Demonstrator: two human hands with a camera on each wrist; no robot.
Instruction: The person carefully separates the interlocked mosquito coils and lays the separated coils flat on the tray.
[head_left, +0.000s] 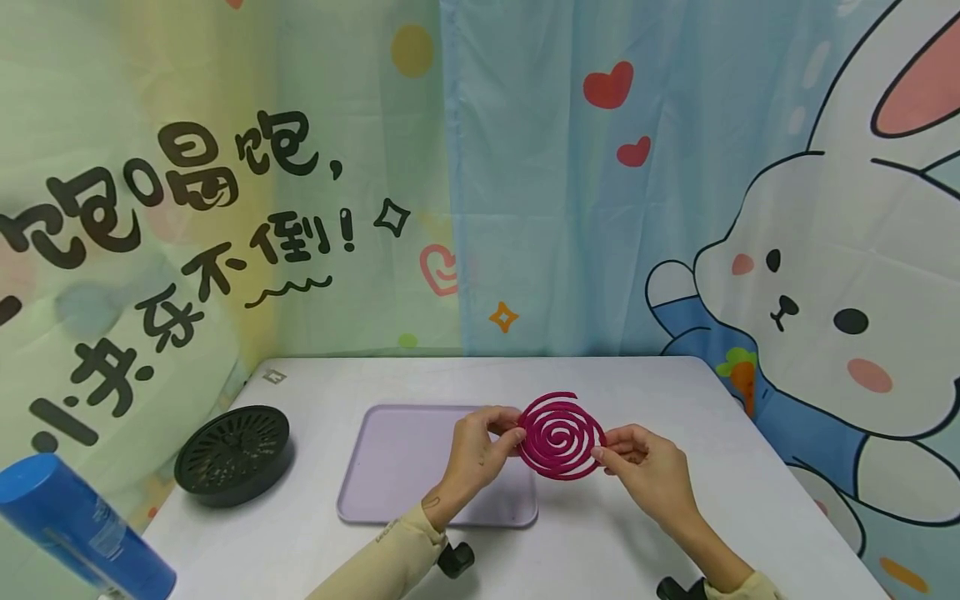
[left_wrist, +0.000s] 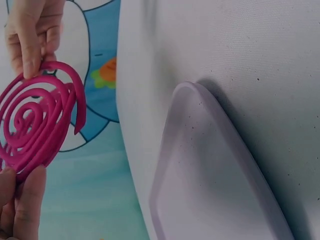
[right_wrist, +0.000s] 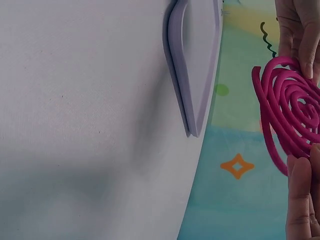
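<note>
Both hands hold the pink spiral coil (head_left: pixel 561 436) up in the air, above the right edge of the lilac tray (head_left: pixel 405 467) on the worktop (head_left: pixel 615 533). Left hand (head_left: pixel 480 446) pinches its left rim w/ thumb + fingers curled; right hand (head_left: pixel 645 467) pinches the right rim. Risk: coil looks thin and brittle, so pulling or twisting too hard prob snaps a ring, and pieces drop.

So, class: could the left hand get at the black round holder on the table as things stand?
Probably yes, but not at once. The left hand pinches the pink coil together with the right hand. The black holder sits to its left on the table, with nothing in between.
</note>
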